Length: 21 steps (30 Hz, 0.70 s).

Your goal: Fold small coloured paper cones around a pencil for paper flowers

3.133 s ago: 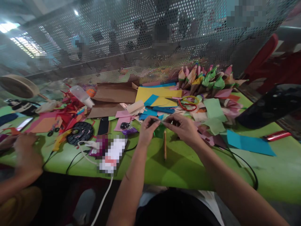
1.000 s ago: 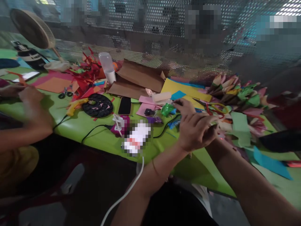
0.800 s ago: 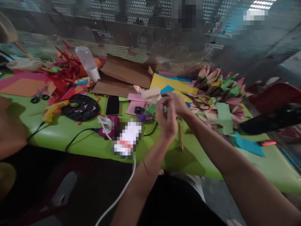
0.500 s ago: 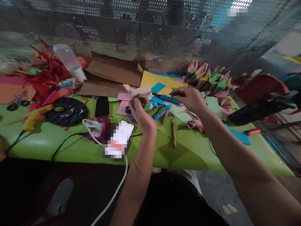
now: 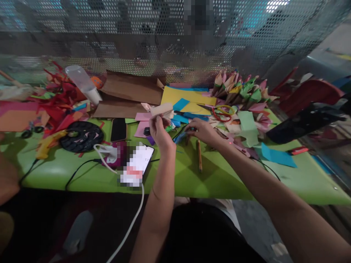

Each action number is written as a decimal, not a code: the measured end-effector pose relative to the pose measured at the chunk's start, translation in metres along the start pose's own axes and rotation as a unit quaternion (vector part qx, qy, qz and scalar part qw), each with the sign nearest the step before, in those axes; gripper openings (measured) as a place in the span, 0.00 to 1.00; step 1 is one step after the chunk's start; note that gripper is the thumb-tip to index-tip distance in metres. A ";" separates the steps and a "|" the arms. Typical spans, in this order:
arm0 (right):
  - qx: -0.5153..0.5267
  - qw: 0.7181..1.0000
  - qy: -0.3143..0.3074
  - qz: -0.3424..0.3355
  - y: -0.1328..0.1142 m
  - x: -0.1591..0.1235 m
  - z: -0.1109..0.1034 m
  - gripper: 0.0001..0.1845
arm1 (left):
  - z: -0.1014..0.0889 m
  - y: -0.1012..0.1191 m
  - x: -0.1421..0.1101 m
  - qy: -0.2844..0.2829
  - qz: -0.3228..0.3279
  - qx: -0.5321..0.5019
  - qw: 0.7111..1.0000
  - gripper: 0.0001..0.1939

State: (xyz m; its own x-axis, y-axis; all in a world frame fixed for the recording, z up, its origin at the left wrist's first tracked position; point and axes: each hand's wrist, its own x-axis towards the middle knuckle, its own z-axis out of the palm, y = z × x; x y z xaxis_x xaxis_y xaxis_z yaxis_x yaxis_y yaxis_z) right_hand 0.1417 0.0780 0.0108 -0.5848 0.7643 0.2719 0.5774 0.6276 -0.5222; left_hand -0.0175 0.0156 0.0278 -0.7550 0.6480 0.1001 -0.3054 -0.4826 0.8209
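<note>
My left hand (image 5: 161, 133) is closed on a piece of cream paper (image 5: 161, 109), which looks curled or folded and sticks up above the fingers. My right hand (image 5: 201, 131) is lowered to the table, its fingers bent and close together beside some crinkled blue wrapping (image 5: 180, 137) and a small brown paper scrap. What its fingertips pinch, if anything, is hidden. Just below it lies a pencil (image 5: 200, 157). Scissors with red and yellow handles (image 5: 222, 114) lie beyond the right hand, next to blue paper strips (image 5: 196, 116).
On the green table (image 5: 219, 179) are a lit phone (image 5: 137, 166) with a white cable, a dark phone (image 5: 119, 129), a yellow glue gun (image 5: 51, 144) and a black round tray (image 5: 82, 137). Paper flowers (image 5: 241, 87), brown card (image 5: 131, 89) and a black bottle (image 5: 304, 122) stand around. Another person's arm (image 5: 8, 175) is at left.
My right hand has moved left and down to the small scraps, uncovering the scissors' handles. My left hand still holds the cream paper at nearly the same spot.
</note>
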 end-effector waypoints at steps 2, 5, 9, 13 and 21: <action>0.035 0.999 0.017 0.020 -0.001 0.004 -0.003 0.06 | -0.001 -0.002 0.000 -0.033 -0.008 0.030 0.999 0.15; 0.104 0.992 0.023 0.061 -0.003 0.008 -0.013 0.05 | -0.002 -0.004 -0.002 -0.129 0.009 0.105 0.986 0.11; 0.196 0.978 0.013 0.076 -0.010 0.008 -0.026 0.10 | -0.005 -0.002 -0.005 -0.252 0.088 0.288 0.920 0.07; 0.262 0.960 0.050 0.088 -0.021 0.003 -0.037 0.15 | -0.005 -0.002 -0.006 -0.305 0.060 0.333 0.890 0.03; 0.316 0.931 0.133 0.124 -0.031 -0.020 -0.037 0.18 | -0.002 -0.001 -0.005 -0.274 -0.051 0.200 0.939 0.09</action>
State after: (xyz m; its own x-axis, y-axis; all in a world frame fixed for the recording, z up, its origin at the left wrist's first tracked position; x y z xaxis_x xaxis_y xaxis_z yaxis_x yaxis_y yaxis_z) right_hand 0.1564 0.0489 0.0517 -0.2675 0.9364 0.2269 0.1750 0.2788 -0.9443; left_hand -0.0145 0.0125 0.0254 -0.2886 0.9374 0.1948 -0.0347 -0.2136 0.9763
